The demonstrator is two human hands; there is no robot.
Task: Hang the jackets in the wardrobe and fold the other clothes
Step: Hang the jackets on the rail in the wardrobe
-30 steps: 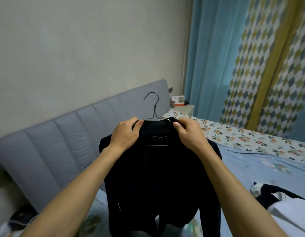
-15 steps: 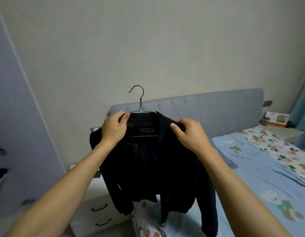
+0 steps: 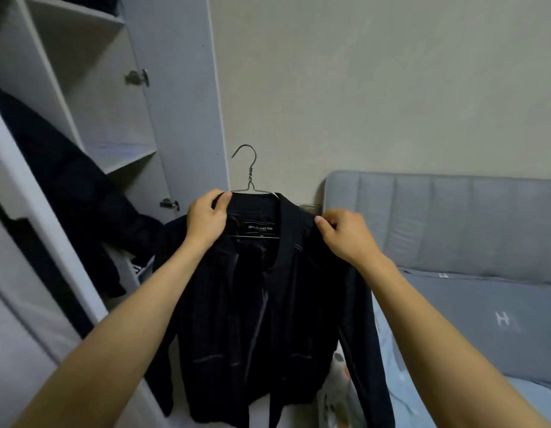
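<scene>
A black jacket (image 3: 268, 319) hangs open-fronted on a thin wire hanger (image 3: 249, 177), held up in front of me. My left hand (image 3: 206, 222) grips the jacket's left shoulder by the collar, thumb near the hanger wire. My right hand (image 3: 345, 236) pinches the fabric at the right shoulder. The hanger's hook stands free above the collar. The open wardrobe (image 3: 91, 118) is at the left, with a dark garment (image 3: 67, 186) hanging inside it.
White wardrobe shelves (image 3: 122, 152) and an open door (image 3: 181, 103) with hinges stand left of the jacket. A grey padded headboard (image 3: 453, 217) and a grey pillow (image 3: 484, 319) on the bed lie at the right. A plain wall is behind.
My view has swung left from the bed toward the wardrobe, carrying the jacket along. Both hands keep their hold; my right hand has shifted outward to the shoulder.
</scene>
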